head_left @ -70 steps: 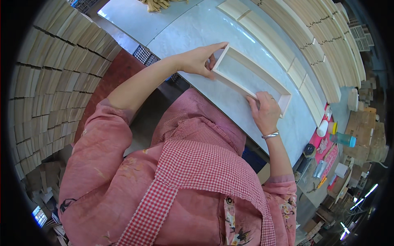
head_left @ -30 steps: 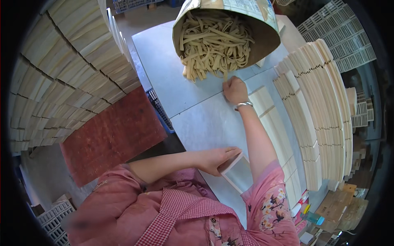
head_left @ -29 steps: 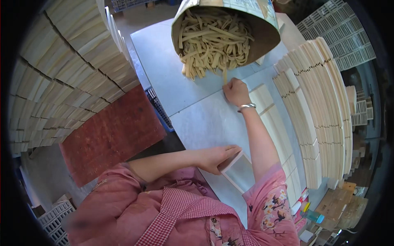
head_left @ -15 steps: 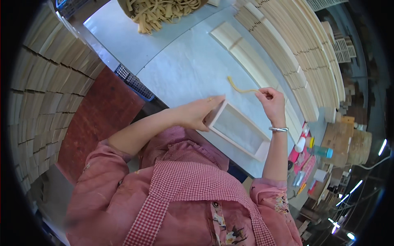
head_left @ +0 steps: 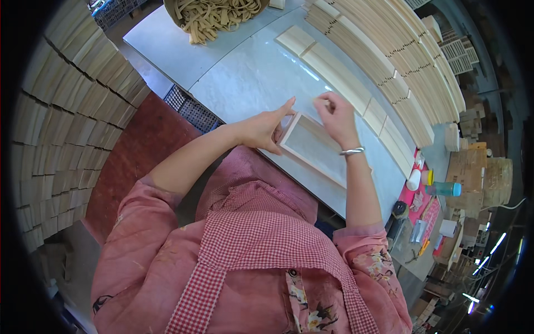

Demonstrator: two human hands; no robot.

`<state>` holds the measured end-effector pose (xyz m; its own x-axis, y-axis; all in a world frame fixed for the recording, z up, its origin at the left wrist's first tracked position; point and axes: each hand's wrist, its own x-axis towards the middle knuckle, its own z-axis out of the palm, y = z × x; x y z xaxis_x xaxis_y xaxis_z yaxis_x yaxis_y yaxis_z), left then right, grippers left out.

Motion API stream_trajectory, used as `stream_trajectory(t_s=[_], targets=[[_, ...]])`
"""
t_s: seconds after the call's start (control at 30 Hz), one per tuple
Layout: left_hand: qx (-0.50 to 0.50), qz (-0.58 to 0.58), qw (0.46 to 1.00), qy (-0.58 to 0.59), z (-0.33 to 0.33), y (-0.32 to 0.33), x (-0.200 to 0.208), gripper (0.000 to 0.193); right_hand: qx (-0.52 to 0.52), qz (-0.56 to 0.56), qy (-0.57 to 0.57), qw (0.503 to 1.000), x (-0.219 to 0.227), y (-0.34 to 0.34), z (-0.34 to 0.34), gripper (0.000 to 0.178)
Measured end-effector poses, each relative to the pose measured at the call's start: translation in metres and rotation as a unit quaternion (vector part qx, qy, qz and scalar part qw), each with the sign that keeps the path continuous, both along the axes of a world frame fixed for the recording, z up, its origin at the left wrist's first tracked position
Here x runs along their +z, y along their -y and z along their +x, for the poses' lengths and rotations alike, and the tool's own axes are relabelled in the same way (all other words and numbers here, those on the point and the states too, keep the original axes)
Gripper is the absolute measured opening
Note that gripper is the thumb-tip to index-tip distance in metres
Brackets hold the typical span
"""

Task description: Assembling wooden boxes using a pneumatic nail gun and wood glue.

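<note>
A shallow rectangular wooden frame (head_left: 311, 165) lies on the pale tabletop in front of me. My left hand (head_left: 261, 128) is around its left end, thumb on the near side and forefinger stretched along the far side. Over the far side of the frame is my right hand (head_left: 338, 119), its fingers closed in a pinch. A small bit of the tan strip (head_left: 327, 103) seems to show at those fingertips; most of it is hidden or blurred. A silver bangle (head_left: 352, 151) circles the right wrist.
A round container heaped with tan strips (head_left: 217, 19) stands at the far edge. Wooden slats (head_left: 334, 72) lie beyond the frame, with long rows of stacked boards (head_left: 384, 44) behind. Board stacks (head_left: 72, 128) rise at left. A teal-capped bottle (head_left: 445, 188) is at right.
My right hand has moved left and farther away, to the frame's left part; the strip that trailed from it is now mostly out of sight. My left hand's fingers have spread wider at the frame's end.
</note>
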<state>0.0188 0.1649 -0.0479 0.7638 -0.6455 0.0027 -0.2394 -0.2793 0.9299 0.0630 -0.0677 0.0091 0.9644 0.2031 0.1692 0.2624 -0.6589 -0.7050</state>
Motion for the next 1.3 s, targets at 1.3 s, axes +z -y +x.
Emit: stream_trajectory(t_s=[1.3], targets=[[-0.012,0.187,0.971,0.147,0.021,0.008,0.004,0.112,-0.144,-0.138,-0.045,0.979,-0.026,0.205,-0.159,0.062]])
